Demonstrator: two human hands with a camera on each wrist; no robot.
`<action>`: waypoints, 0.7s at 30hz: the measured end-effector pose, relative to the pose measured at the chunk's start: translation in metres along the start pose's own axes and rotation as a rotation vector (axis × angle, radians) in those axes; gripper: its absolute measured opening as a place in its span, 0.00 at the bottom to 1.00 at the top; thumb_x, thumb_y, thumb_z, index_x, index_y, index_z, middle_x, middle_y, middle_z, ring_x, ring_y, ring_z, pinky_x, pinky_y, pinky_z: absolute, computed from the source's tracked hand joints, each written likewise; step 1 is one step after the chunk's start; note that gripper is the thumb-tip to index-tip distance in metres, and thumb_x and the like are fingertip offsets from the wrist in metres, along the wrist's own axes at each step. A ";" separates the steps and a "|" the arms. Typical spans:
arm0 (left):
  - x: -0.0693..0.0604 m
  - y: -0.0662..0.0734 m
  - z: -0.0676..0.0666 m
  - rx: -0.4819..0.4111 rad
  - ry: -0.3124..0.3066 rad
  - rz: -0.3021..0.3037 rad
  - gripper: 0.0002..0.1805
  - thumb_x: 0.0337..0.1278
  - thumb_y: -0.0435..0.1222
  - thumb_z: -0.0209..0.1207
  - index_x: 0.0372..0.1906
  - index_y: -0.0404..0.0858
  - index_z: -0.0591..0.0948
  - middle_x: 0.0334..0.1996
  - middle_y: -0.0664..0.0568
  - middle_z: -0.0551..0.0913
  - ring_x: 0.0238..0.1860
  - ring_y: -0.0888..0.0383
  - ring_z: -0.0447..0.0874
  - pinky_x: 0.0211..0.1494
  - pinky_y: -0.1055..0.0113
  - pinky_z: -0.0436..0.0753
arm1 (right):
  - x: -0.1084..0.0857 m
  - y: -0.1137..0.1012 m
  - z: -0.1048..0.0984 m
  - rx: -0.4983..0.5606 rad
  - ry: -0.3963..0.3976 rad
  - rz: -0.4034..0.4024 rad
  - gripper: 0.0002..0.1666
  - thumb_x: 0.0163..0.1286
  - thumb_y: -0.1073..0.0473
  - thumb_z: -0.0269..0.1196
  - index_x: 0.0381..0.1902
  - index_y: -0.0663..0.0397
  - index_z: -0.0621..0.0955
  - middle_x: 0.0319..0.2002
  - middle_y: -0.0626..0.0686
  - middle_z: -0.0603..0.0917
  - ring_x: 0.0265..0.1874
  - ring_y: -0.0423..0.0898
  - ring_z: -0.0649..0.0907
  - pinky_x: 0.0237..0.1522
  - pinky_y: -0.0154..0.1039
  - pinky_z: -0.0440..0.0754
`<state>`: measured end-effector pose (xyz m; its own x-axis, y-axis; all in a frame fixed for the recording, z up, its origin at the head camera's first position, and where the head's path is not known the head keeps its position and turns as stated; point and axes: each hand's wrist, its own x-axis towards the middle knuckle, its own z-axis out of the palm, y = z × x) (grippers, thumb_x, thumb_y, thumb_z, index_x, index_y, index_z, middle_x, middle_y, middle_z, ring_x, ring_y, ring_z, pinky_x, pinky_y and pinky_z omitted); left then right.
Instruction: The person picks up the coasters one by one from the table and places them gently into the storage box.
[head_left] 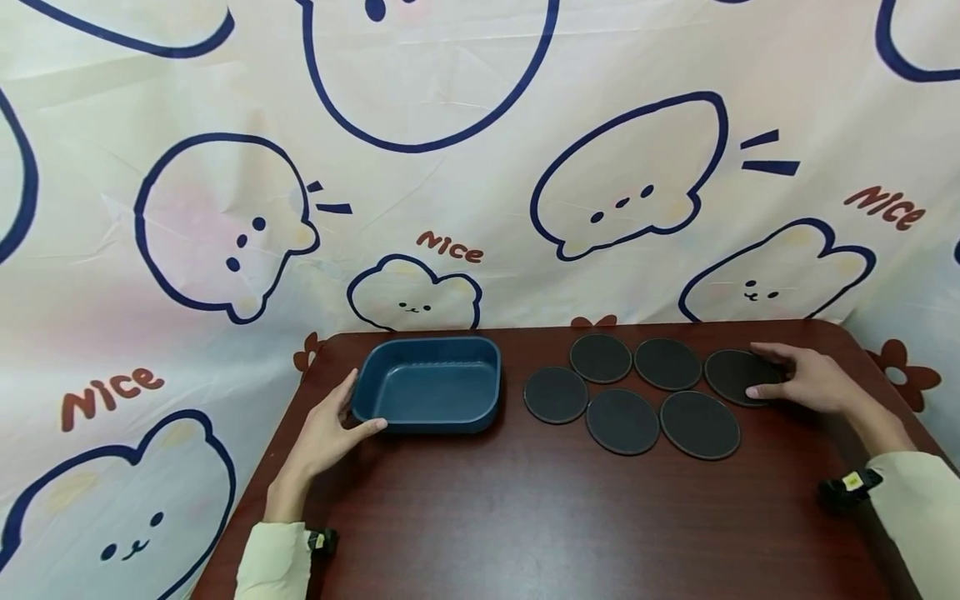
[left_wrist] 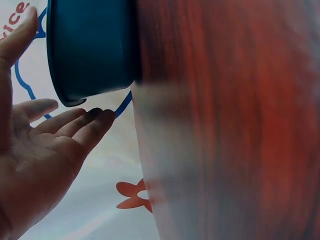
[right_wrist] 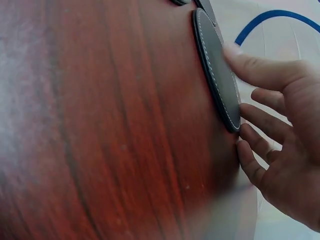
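Observation:
A blue rectangular tub stands at the table's back left. Beside its left end is my left hand, thumb at the front corner and fingers along the far side. In the left wrist view, that hand has loosely extended fingers next to the tub's wall; firm contact cannot be made out. My right hand reaches over the rightmost round black coaster, thumb and fingers spread at its edge. Seen from the right wrist, the coaster has pale stitching and lies flat, with the relaxed fingers beside it.
Several more round black coasters lie flat in two rough rows between the tub and my right hand. Under everything is a dark reddish-brown wooden table. A pale cloth with cartoon drawings hangs behind the table's back edge.

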<state>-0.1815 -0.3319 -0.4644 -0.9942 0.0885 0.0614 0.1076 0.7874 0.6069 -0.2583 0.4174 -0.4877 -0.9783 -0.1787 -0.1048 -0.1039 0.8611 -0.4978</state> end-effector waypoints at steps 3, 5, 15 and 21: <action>0.003 -0.001 0.000 -0.018 -0.017 -0.018 0.61 0.65 0.55 0.73 0.88 0.37 0.49 0.84 0.31 0.58 0.77 0.29 0.70 0.72 0.39 0.77 | 0.000 -0.001 0.001 -0.007 0.005 -0.003 0.62 0.61 0.38 0.80 0.78 0.71 0.67 0.69 0.82 0.73 0.66 0.78 0.74 0.63 0.80 0.71; 0.004 -0.001 0.000 -0.036 -0.031 -0.026 0.60 0.65 0.54 0.73 0.88 0.36 0.49 0.84 0.30 0.60 0.77 0.29 0.71 0.71 0.39 0.79 | 0.001 -0.002 0.002 0.005 0.001 -0.004 0.60 0.61 0.42 0.81 0.78 0.71 0.67 0.69 0.81 0.73 0.66 0.78 0.74 0.64 0.79 0.71; 0.005 0.002 -0.001 -0.080 -0.060 -0.066 0.59 0.66 0.53 0.72 0.88 0.35 0.50 0.80 0.27 0.64 0.75 0.30 0.74 0.70 0.37 0.81 | 0.003 -0.006 -0.006 0.068 -0.019 0.026 0.58 0.60 0.54 0.82 0.77 0.74 0.65 0.67 0.82 0.72 0.63 0.81 0.75 0.61 0.76 0.76; 0.004 0.003 -0.001 -0.071 -0.064 -0.074 0.58 0.66 0.53 0.72 0.87 0.34 0.52 0.80 0.27 0.64 0.75 0.29 0.74 0.70 0.38 0.81 | 0.000 -0.002 -0.007 0.062 0.050 0.029 0.49 0.62 0.54 0.81 0.74 0.71 0.72 0.63 0.81 0.78 0.57 0.77 0.81 0.54 0.69 0.82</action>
<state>-0.1849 -0.3295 -0.4615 -0.9968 0.0719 -0.0349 0.0307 0.7482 0.6628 -0.2593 0.4194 -0.4805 -0.9886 -0.1289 -0.0779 -0.0655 0.8339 -0.5480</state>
